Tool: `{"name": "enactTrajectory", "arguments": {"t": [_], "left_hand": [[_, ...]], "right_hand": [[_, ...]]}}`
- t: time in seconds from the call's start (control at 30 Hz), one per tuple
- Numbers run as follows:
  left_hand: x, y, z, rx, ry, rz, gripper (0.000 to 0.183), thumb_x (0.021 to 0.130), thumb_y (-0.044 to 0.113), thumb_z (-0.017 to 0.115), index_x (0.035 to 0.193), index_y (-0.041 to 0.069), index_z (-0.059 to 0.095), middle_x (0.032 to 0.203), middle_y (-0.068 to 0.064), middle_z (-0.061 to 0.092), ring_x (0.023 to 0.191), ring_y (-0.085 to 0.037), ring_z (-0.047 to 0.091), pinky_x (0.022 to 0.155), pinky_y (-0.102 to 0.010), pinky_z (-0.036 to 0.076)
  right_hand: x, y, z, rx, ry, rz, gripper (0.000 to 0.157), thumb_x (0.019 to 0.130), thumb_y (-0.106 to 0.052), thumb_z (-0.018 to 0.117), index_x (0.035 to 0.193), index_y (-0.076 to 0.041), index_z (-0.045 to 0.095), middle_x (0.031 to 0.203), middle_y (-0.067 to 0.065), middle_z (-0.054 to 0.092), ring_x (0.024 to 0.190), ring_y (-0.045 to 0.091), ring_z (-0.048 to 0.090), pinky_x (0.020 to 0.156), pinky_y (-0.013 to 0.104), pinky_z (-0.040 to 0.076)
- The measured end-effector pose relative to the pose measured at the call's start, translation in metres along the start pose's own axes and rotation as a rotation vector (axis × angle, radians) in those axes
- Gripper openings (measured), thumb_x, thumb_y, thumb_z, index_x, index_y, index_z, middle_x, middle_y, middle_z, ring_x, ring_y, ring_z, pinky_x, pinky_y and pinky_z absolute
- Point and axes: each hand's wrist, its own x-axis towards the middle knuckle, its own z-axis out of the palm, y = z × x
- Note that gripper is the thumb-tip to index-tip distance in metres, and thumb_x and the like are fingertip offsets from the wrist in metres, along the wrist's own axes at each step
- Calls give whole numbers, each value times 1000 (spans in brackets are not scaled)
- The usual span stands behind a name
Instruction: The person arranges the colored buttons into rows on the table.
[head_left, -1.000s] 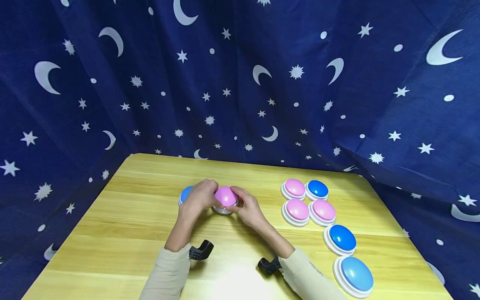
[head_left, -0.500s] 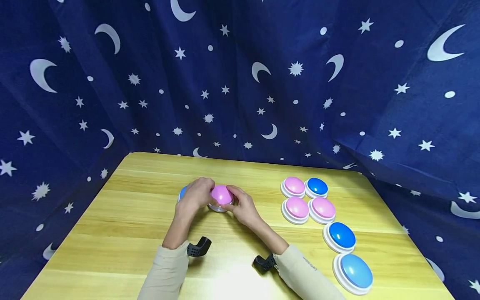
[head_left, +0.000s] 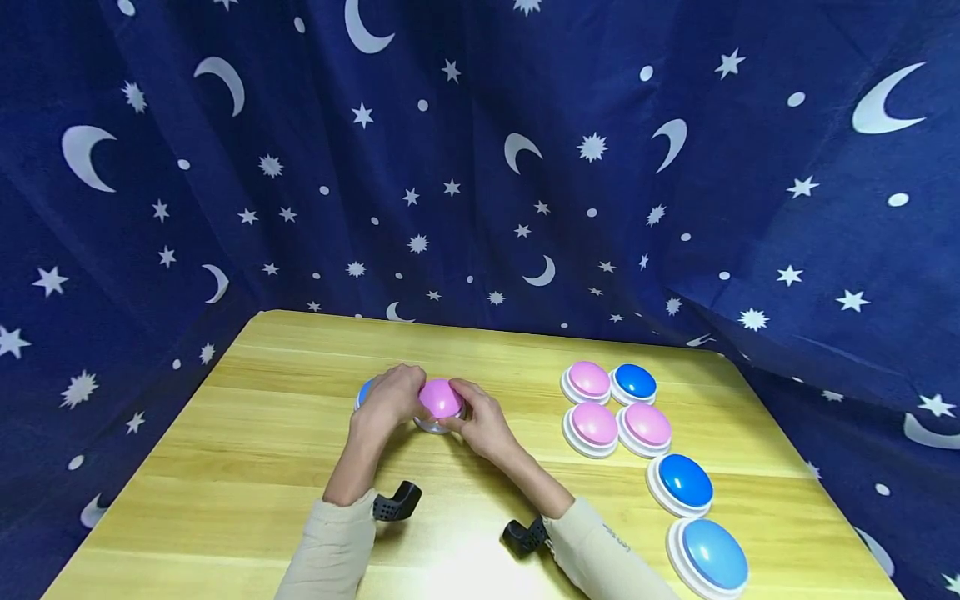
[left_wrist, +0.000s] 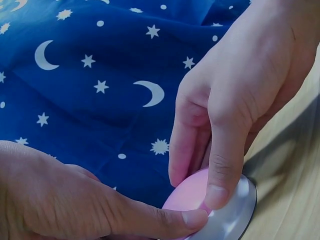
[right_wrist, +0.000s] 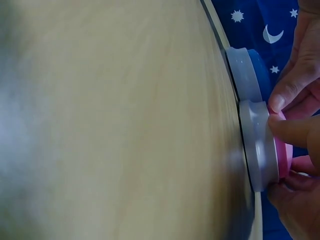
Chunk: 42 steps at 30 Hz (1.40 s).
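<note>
A pink dome push button [head_left: 441,398] with a white base sits at the middle of the wooden table, held from both sides. My left hand [head_left: 390,396] grips its left side, and my right hand [head_left: 483,421] its right side. Both thumbs meet at the near edge of the dome, as the left wrist view of the pink button [left_wrist: 187,192] shows. Just to its left stands a blue push button [head_left: 364,392], largely hidden behind my left hand. In the right wrist view the base of the blue button [right_wrist: 243,75] lies right up against that of the pink one [right_wrist: 259,145].
On the table's right side, two pink buttons [head_left: 589,379] [head_left: 595,425], another pink button [head_left: 648,426] and a blue button [head_left: 635,381] form a cluster. Nearer me are a darker blue button [head_left: 686,480] and a lighter blue one [head_left: 715,554]. A starry curtain [head_left: 480,167] hangs behind.
Both hands have slid the pink button a little to the left, closer to the blue button beside it. The buttons on the right side have stayed in place.
</note>
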Motion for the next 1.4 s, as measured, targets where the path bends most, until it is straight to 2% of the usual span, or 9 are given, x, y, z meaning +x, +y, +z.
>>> {"name": "enactTrajectory", "arguments": {"t": [0.27, 0.57, 0.97, 1.23, 1.4], "left_hand": [[-1, 1, -2, -5, -28, -44, 33, 64, 14, 93, 80, 4, 65, 70, -1, 60, 67, -19, 54, 61, -34, 47], [0, 2, -1, -3, -33, -47, 33, 65, 16, 93, 80, 5, 66, 72, -1, 61, 68, -19, 55, 62, -35, 48], [-2, 2, -3, -22, -23, -56, 34, 64, 17, 92, 83, 5, 67, 74, -2, 62, 70, -19, 56, 66, -37, 49], [-2, 6, -6, -45, -5, -20, 31, 68, 19, 91, 82, 6, 67, 73, 0, 60, 68, -19, 54, 63, -35, 45], [0, 14, -3, -41, 40, 22, 32, 71, 23, 90, 88, 5, 69, 78, -3, 63, 71, -21, 56, 65, -38, 47]], "right_hand": [[1, -1, -2, -11, -42, 16, 62, 84, -6, 77, 138, 9, 50, 140, 24, 51, 130, 38, 48, 110, 45, 36], [-1, -1, -3, -25, -62, 25, 65, 85, -8, 77, 140, 9, 47, 143, 26, 47, 133, 39, 45, 111, 47, 34], [-2, -3, -5, -34, -97, 41, 77, 83, -16, 80, 145, 7, 40, 147, 24, 43, 134, 37, 43, 112, 47, 33], [-8, -3, -16, 3, -80, 87, 77, 84, -17, 79, 146, 7, 39, 149, 24, 42, 137, 37, 40, 113, 47, 31], [-13, 0, -25, 10, -44, 114, 76, 85, -19, 78, 146, 5, 40, 148, 23, 43, 135, 38, 42, 112, 47, 32]]}}
